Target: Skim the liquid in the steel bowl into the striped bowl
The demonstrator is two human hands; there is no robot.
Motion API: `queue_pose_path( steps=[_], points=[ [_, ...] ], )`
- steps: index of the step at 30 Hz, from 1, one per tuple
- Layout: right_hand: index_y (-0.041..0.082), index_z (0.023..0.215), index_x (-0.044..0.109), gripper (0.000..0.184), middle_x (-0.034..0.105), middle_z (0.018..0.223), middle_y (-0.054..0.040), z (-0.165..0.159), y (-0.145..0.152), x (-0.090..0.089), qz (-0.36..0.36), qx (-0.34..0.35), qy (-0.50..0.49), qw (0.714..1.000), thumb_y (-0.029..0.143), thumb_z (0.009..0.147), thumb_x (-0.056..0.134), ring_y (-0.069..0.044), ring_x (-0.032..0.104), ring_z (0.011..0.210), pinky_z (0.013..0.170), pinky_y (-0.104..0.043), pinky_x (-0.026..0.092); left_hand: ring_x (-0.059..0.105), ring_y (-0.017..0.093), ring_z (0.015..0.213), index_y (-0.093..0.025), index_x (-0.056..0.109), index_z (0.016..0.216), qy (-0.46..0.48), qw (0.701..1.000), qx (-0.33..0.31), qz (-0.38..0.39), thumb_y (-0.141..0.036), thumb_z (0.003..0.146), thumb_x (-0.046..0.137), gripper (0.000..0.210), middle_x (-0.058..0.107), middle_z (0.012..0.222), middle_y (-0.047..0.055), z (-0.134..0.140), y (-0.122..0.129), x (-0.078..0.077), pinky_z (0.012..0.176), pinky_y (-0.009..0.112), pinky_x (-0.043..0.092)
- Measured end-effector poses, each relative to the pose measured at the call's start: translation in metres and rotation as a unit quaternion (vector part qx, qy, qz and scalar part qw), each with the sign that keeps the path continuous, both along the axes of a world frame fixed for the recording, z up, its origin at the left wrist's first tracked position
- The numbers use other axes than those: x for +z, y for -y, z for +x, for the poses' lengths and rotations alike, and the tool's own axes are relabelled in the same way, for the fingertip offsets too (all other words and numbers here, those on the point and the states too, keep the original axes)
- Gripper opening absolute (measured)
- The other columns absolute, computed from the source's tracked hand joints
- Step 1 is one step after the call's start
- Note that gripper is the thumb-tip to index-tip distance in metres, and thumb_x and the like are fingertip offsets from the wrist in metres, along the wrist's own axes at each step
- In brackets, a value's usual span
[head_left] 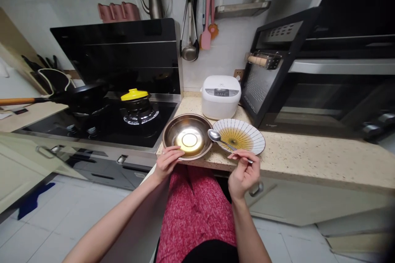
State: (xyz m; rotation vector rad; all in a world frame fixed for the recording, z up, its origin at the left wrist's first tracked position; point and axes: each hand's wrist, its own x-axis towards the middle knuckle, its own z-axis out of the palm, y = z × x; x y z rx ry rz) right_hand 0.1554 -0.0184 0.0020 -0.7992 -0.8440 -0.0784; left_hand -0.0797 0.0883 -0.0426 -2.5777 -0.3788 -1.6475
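While our left hand [168,163], fingers together, probably steadies the round steel bowl [169,132] at its near rim, our right hand [245,177] pinches a silvery metal spoon [215,136] by the striped white plate [261,141].

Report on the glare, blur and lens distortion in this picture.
Head view: strong glare inside the metal bowl, a smaller highlight on the spoon. Head view again: wide-angle distortion seems to tilt the oven; a dark blur clouds the lower right edge, while the rice cooker looks fairly clear.
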Motion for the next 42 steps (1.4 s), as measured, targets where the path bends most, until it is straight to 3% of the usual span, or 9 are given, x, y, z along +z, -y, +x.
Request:
queue_pose_path(
  steps=[6, 10, 22, 31, 42],
  points=[
    [0.021, 0.091, 0.064, 0.018, 0.065, 0.087, -0.001, -0.025, -0.005, -0.008, -0.091, 0.153, 0.004, 0.984, 0.03, 0.103, 0.054, -0.011, 0.061, 0.068, 0.065, -0.026, 0.051, 0.071, 0.024, 0.114, -0.02, 0.07, 0.129, 0.004, 1.0, -0.016, -0.019, -0.021, 0.104, 0.057, 0.028, 0.079, 0.104, 0.009, 0.002, 0.001, -0.001, 0.094, 0.039, 0.06],
    [0.021, 0.09, 0.065, 0.021, 0.065, 0.085, -0.0004, -0.032, -0.011, -0.015, -0.137, 0.191, -0.01, 0.972, 0.035, 0.102, 0.056, -0.011, 0.06, 0.066, 0.064, -0.025, 0.051, 0.07, 0.024, 0.115, -0.018, 0.068, 0.132, 0.008, 1.0, -0.02, -0.015, -0.021, 0.104, 0.057, 0.03, 0.079, 0.105, 0.01, 0.003, 0.001, -0.004, 0.093, 0.04, 0.061],
    [0.021, 0.088, 0.065, 0.023, 0.065, 0.084, -0.0001, -0.032, -0.016, -0.019, -0.165, 0.217, -0.032, 0.962, 0.04, 0.1, 0.059, -0.01, 0.059, 0.065, 0.063, -0.025, 0.051, 0.07, 0.023, 0.115, -0.018, 0.069, 0.13, -0.004, 1.0, -0.019, -0.021, -0.02, 0.104, 0.057, 0.029, 0.079, 0.104, 0.009, 0.003, 0.001, -0.005, 0.094, 0.039, 0.06],
    [0.019, 0.092, 0.062, 0.023, 0.064, 0.086, -0.0002, -0.028, -0.021, -0.027, -0.144, 0.234, -0.073, 0.959, 0.04, 0.1, 0.059, -0.01, 0.059, 0.066, 0.067, -0.025, 0.051, 0.071, 0.024, 0.114, -0.019, 0.069, 0.129, -0.012, 1.0, -0.011, -0.023, -0.021, 0.104, 0.057, 0.028, 0.079, 0.105, 0.009, 0.002, 0.002, -0.004, 0.094, 0.04, 0.06],
    [0.02, 0.092, 0.061, 0.025, 0.065, 0.085, -0.0007, -0.022, -0.019, -0.009, -0.112, 0.182, -0.09, 0.973, 0.043, 0.098, 0.061, -0.01, 0.059, 0.065, 0.065, -0.025, 0.05, 0.07, 0.024, 0.115, -0.02, 0.07, 0.127, -0.005, 1.0, -0.016, -0.025, -0.02, 0.103, 0.058, 0.027, 0.079, 0.104, 0.009, 0.002, 0.001, -0.005, 0.093, 0.04, 0.059]
  ],
)
